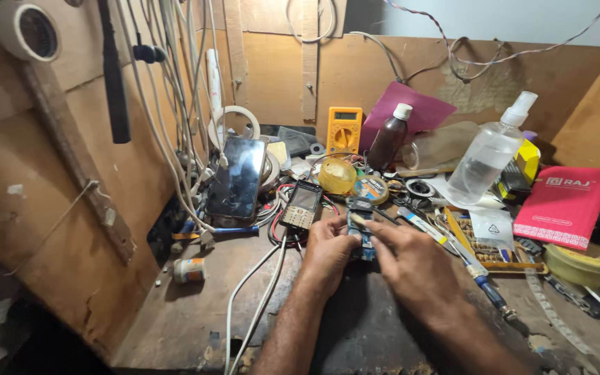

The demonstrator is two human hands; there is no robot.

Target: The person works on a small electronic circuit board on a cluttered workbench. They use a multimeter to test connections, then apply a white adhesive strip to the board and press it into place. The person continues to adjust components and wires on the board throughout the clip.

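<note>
My left hand point(327, 251) and my right hand point(411, 260) meet over a small blue circuit board point(360, 229) lying on the dark wooden bench point(196, 312). The left hand's fingers grip the board's left edge. My right hand pinches a thin, pale tool against the board's top; its tip is hidden by my fingers. A small keypad phone point(301, 205) lies just left of the board, with white cables running from under it toward the bench's front edge.
A smartphone point(237, 178) leans against hanging cables at the left. Behind stand a yellow multimeter point(344, 128), brown bottle point(388, 137), clear spray bottle point(489, 153) and yellow tape roll point(337, 176). A red booklet point(562, 206), screwdriver point(480, 278) and yellow lid point(581, 264) crowd the right.
</note>
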